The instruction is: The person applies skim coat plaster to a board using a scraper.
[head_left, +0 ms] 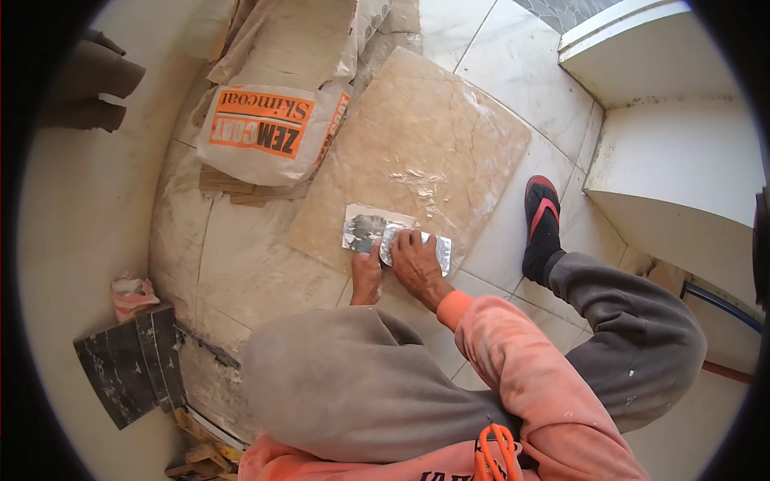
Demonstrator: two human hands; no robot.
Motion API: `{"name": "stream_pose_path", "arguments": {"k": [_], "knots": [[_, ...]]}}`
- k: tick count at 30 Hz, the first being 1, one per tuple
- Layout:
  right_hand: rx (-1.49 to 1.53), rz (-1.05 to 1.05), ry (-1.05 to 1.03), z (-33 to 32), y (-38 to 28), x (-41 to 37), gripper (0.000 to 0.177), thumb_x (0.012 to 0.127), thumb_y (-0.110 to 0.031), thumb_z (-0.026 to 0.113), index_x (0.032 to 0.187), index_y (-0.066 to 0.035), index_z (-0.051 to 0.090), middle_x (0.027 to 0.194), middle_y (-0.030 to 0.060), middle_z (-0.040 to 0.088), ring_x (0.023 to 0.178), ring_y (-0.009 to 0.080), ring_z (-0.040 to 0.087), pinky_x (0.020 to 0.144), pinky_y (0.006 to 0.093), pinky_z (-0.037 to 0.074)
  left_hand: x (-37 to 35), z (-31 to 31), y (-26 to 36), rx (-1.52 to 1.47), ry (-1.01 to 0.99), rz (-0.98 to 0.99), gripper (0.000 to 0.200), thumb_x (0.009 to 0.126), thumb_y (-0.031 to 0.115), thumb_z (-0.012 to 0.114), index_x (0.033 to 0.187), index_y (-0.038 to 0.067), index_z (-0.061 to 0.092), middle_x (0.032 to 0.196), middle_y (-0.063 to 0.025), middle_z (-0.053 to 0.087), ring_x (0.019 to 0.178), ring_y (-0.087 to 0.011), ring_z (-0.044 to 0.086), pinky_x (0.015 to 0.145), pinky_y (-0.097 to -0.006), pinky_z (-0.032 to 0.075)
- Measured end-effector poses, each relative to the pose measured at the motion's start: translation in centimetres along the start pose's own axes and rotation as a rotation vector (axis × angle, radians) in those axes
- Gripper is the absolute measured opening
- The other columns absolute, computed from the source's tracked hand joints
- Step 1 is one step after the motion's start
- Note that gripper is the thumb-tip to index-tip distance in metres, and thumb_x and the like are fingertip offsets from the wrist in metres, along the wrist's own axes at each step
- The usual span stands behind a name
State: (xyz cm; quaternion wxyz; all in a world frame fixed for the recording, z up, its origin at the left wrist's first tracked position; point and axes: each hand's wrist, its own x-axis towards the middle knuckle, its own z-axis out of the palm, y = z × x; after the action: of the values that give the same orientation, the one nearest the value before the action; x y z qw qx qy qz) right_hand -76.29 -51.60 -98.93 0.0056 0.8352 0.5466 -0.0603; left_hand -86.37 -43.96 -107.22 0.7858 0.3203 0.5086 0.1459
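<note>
I squat over a beige square tile [417,136] lying on the floor. My left hand [366,272] holds a metal scraper blade [361,230] at the tile's near edge. My right hand [415,264] grips a second metal scraper blade [437,250] that overlaps the first. Both blades are smeared with white-grey compound. Smears of white compound [417,184] lie on the tile just beyond the blades. My knees and an orange sleeve hide the floor below my hands.
A sack [269,128] printed ZEMCOAT Skimcoat lies at the tile's left. Two wide dark trowels [132,361] and a crumpled rag [132,293] rest at lower left. My foot in a red sandal [541,220] stands right of the tile. White steps [666,120] rise at right.
</note>
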Motion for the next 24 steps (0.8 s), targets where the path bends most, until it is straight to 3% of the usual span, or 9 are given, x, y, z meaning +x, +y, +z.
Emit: {"name": "stream_pose_path", "arguments": {"k": [7, 10, 13, 16, 19, 22, 24], "knots": [[0.019, -0.005, -0.032, -0.6, -0.1, -0.3, 0.043, 0.087, -0.017, 0.054, 0.123, 0.006, 0.055, 0.109, 0.0166, 0.055, 0.102, 0.0283, 0.052, 0.08, 0.045, 0.042, 1.0, -1.6, -0.9, 0.004, -0.181, -0.034, 0.035, 0.093, 0.031, 0.068, 0.069, 0.006, 0.062, 0.064, 0.0051, 0.055, 0.052, -0.0035, 0.043, 0.045, -0.0233, 0.03], [0.036, -0.125, -0.059, -1.6, 0.0, -1.7, 0.045, 0.086, -0.016, 0.054, 0.125, 0.007, 0.053, 0.109, 0.0167, 0.055, 0.101, 0.0285, 0.053, 0.081, 0.0433, 0.042, 1.0, -2.2, 0.0, 0.166, -0.209, -0.048, 0.034, 0.094, 0.03, 0.067, 0.071, 0.005, 0.064, 0.065, 0.0045, 0.057, 0.052, -0.0033, 0.046, 0.045, -0.0225, 0.033], [0.079, -0.198, -0.132, -2.7, -0.3, -2.0, 0.044, 0.086, -0.016, 0.055, 0.124, 0.007, 0.054, 0.109, 0.0163, 0.055, 0.1, 0.0281, 0.053, 0.081, 0.0427, 0.042, -1.4, -1.2, 3.7, 0.058, -0.359, -0.106, 0.031, 0.094, 0.028, 0.066, 0.074, 0.004, 0.065, 0.066, 0.0037, 0.059, 0.054, -0.0034, 0.049, 0.047, -0.0215, 0.038], [0.095, -0.22, -0.147, -2.4, -0.7, -1.4, 0.042, 0.086, -0.016, 0.054, 0.122, 0.006, 0.056, 0.109, 0.0154, 0.055, 0.099, 0.0279, 0.053, 0.08, 0.0424, 0.042, -0.5, -2.7, 4.0, 0.214, -0.433, -0.132, 0.025, 0.095, 0.024, 0.061, 0.079, 0.005, 0.066, 0.067, 0.0019, 0.061, 0.057, -0.0061, 0.056, 0.049, -0.0233, 0.045], [0.066, -0.196, -0.141, -2.7, -1.1, 0.1, 0.037, 0.086, -0.017, 0.055, 0.117, 0.004, 0.06, 0.108, 0.014, 0.055, 0.099, 0.0277, 0.053, 0.079, 0.0419, 0.042, -1.5, -1.4, 4.4, 0.177, -0.378, 0.065, 0.018, 0.093, 0.019, 0.06, 0.09, 0.003, 0.067, 0.079, 0.0, 0.064, 0.067, -0.0071, 0.059, 0.055, -0.0243, 0.048], [0.049, -0.171, -0.038, -1.8, -1.5, 0.3, 0.022, 0.086, -0.021, 0.056, 0.098, -0.005, 0.066, 0.099, 0.0102, 0.055, 0.094, 0.0264, 0.052, 0.074, 0.0426, 0.041, 0.3, -3.0, 1.7, 0.22, -0.414, 0.066, 0.018, 0.092, 0.015, 0.061, 0.103, 0.001, 0.066, 0.092, -0.0021, 0.066, 0.077, -0.0091, 0.061, 0.062, -0.0259, 0.051], [0.063, -0.191, -0.148, -2.7, -1.8, -0.2, 0.027, 0.085, -0.018, 0.057, 0.106, -0.001, 0.064, 0.104, 0.0119, 0.055, 0.097, 0.0271, 0.053, 0.075, 0.0418, 0.042, 0.5, -3.3, 2.7, 0.224, -0.487, -0.014, 0.016, 0.092, 0.013, 0.063, 0.103, 0.001, 0.065, 0.093, -0.0001, 0.064, 0.078, -0.007, 0.059, 0.063, -0.0255, 0.05]]}}
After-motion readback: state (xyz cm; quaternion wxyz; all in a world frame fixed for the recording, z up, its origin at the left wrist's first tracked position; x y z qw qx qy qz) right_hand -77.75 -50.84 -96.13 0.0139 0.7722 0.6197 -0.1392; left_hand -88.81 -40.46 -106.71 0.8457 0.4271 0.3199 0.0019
